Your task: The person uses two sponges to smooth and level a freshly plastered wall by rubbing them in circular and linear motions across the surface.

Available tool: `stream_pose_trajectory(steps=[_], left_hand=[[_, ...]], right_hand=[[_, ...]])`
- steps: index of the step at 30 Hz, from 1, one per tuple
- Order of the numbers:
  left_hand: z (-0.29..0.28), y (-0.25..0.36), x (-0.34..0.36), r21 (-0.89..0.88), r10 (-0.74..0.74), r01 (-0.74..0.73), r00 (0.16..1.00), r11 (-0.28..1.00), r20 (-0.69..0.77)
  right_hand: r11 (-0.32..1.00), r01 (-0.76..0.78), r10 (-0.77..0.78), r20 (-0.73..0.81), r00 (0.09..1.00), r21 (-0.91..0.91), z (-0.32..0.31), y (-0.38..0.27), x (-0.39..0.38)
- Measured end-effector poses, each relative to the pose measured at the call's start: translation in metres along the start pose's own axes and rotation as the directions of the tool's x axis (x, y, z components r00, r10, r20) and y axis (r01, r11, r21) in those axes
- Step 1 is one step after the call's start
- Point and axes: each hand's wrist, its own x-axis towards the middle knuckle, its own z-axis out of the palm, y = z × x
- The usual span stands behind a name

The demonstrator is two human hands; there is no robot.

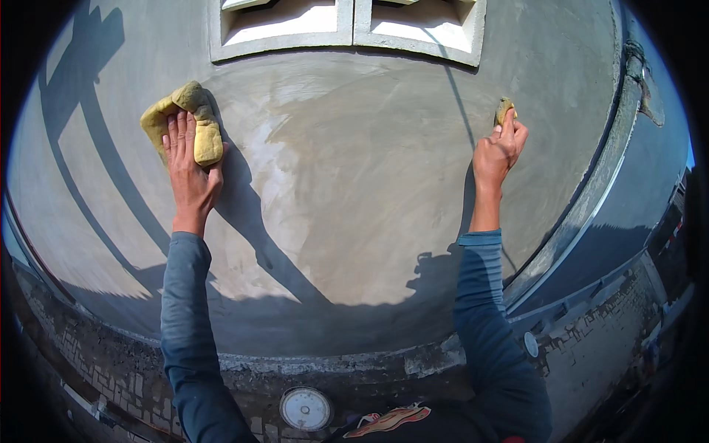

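A grey plastered wall fills most of the head view, with darker damp-looking patches and paler smears. At the upper left, my left hand presses a yellow foam pad to the wall. The fingers lie stretched along the pad, beside its thick raised part, and the thumb is on the right. Higher on the right side, my right hand pinches a small yellow sponge against the plaster, its fingers curled. Much of that sponge is hidden by the fingers. Both arms reach up and forward.
A concrete-framed opening sits above, between my hands. A vertical grey edge strip bounds the wall on the right. Below are a ledge, a round white lid and paving. Shadows of my arms fall across the plaster.
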Motion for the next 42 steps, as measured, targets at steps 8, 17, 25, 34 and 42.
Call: stream_pose_trajectory(steps=[8,17,25,34,42], left_hand=[[0.003,-0.009,0.001,-0.004,0.079,-0.079,0.993,0.997,-0.086],[0.014,-0.011,-0.001,0.110,0.117,-0.100,0.980,0.989,-0.163],[0.024,-0.013,-0.003,0.115,0.112,-0.088,0.967,0.989,-0.228],[0.024,-0.012,-0.003,0.121,0.129,-0.102,0.961,0.987,-0.244],[0.023,-0.013,-0.004,0.172,0.093,-0.057,0.974,0.984,-0.209]], right_hand=[[0.653,0.502,-0.723,0.271,0.635,0.567,0.052,-0.236,-0.093],[0.751,0.658,-0.650,0.225,0.726,0.048,0.024,-0.040,0.030],[0.987,-0.114,0.119,0.035,0.992,-0.114,0.009,-0.022,0.027],[0.805,0.462,-0.558,0.214,0.802,0.372,0.065,-0.188,-0.069],[0.953,0.298,-0.291,0.109,0.951,-0.054,-0.006,-0.019,0.013]])
